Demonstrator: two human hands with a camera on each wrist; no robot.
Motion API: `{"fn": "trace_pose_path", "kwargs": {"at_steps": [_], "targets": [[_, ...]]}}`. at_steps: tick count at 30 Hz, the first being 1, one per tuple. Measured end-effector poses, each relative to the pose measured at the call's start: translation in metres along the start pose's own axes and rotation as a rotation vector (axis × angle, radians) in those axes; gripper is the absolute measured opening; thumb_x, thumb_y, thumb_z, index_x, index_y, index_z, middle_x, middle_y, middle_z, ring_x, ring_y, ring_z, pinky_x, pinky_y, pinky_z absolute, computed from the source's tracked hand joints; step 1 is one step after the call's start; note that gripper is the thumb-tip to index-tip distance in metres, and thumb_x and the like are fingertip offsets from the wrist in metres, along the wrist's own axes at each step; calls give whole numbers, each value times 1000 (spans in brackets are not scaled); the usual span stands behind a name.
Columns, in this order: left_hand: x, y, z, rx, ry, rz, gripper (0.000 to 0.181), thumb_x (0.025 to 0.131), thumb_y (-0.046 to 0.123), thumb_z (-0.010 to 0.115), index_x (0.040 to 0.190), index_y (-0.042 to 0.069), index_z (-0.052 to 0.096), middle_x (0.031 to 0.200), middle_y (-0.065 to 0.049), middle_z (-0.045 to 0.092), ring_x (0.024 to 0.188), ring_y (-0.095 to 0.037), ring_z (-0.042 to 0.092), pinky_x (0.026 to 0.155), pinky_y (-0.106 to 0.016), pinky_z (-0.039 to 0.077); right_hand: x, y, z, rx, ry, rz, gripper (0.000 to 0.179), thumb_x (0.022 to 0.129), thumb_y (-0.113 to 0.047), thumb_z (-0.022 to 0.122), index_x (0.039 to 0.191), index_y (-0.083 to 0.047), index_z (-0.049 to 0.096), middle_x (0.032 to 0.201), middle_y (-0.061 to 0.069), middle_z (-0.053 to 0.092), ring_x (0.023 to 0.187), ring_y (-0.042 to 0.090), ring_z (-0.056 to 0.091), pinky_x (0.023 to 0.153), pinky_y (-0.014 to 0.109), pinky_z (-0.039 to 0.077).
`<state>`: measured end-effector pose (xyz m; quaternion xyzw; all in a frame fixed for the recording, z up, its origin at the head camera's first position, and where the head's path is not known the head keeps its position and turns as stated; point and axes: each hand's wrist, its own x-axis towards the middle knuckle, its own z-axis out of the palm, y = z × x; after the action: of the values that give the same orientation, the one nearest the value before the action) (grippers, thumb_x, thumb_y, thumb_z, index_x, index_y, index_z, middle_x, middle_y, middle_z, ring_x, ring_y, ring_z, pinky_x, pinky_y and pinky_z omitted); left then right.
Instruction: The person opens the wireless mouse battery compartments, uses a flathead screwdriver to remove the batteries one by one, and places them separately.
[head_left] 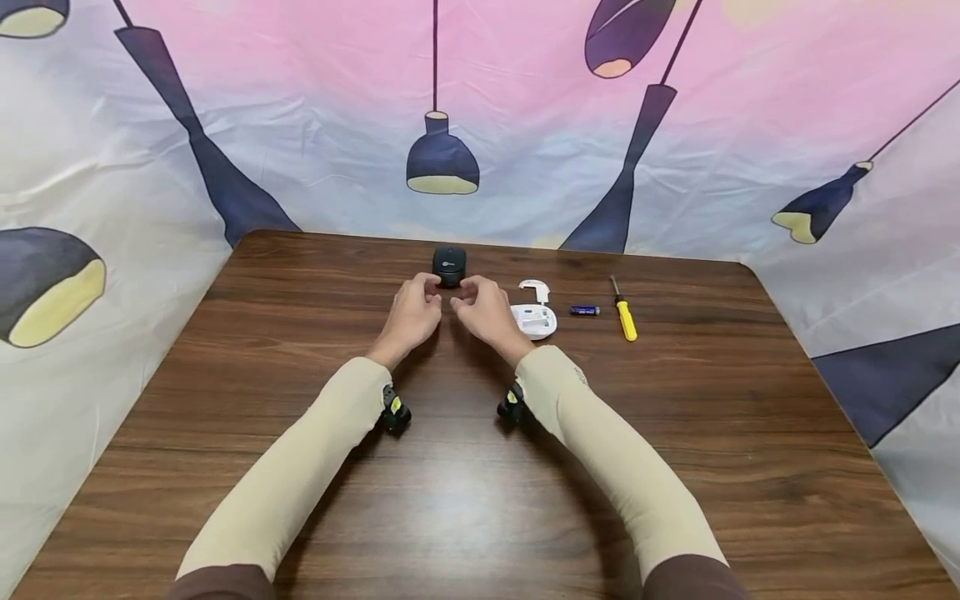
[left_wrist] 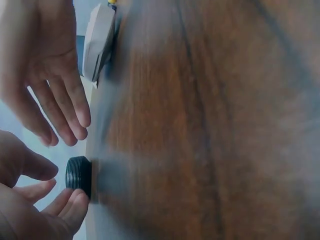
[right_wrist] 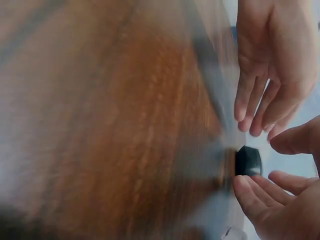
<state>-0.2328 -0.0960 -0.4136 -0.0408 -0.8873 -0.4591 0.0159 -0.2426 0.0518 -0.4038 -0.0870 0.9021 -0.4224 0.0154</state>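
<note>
Near the far edge of the table, a small black box (head_left: 449,260) with rounded corners and a pale logo stands on the wood. Its ribbed side shows in the left wrist view. My left hand (head_left: 411,313) is just in front of its left side, fingers relaxed, fingertips right at the box in the left wrist view. On the other side my right hand (head_left: 486,310) mirrors it, fingers loosely bent and the thumb apart from them. Both palms face inward, with a gap between the hands. Close to the right hand lies a white computer mouse (head_left: 546,322), its underside up and battery bay exposed.
A white battery cover (head_left: 537,288) lies just behind the mouse. To the right are a blue battery (head_left: 585,310) and a screwdriver with a yellow handle (head_left: 626,321). A printed cloth (head_left: 337,167) hangs behind the wooden table (head_left: 465,517).
</note>
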Motion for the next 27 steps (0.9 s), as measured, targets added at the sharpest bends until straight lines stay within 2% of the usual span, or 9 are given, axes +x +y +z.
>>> {"fn": "trace_pose_path", "kwargs": {"at_steps": [5,8,13,17,21,24,27], "targets": [[10,0,2,4,-10,0,45,106,7,46,150,-4,38,138,-25,47,123,-35,47,105,-48,45,12,-1,4,18,-27,72,49,99,-15,64,143,1,50,131,15,61,117,28,58,98,41,52],[15,-1,2,-20,-11,-17,48,107,6,44,153,-4,34,143,-26,43,128,-36,45,108,-48,43,18,-2,7,41,-45,84,51,100,-15,64,146,-1,47,133,15,59,119,28,56,101,42,49],[22,-4,3,-78,-15,-52,51,107,7,44,156,-1,29,150,-25,39,133,-36,45,111,-45,43,26,-3,9,87,-79,92,64,100,-15,63,155,-3,34,149,17,49,137,29,46,113,43,42],[26,-6,4,-96,-85,-66,56,108,6,39,160,2,19,160,-23,28,144,-35,35,117,-45,38,29,-3,9,57,-144,102,71,101,-17,61,160,-6,24,162,16,32,149,32,29,123,46,29],[28,-8,3,-43,-169,-41,60,106,2,34,161,1,12,164,-24,18,151,-36,19,122,-48,28,32,-1,7,-12,-206,93,69,102,-17,58,161,-8,23,166,15,20,153,32,16,127,46,17],[29,-7,1,41,-193,-16,61,104,1,33,161,0,13,164,-25,16,152,-39,13,124,-52,22,33,-2,5,-36,-226,72,68,102,-15,57,160,-5,23,167,17,16,153,31,14,127,45,17],[30,-6,-1,117,-205,-16,60,104,3,34,161,1,15,163,-25,18,150,-42,14,123,-55,23,32,-3,3,-54,-235,48,67,102,-14,57,159,-2,23,167,18,11,154,30,13,126,44,19]]}}
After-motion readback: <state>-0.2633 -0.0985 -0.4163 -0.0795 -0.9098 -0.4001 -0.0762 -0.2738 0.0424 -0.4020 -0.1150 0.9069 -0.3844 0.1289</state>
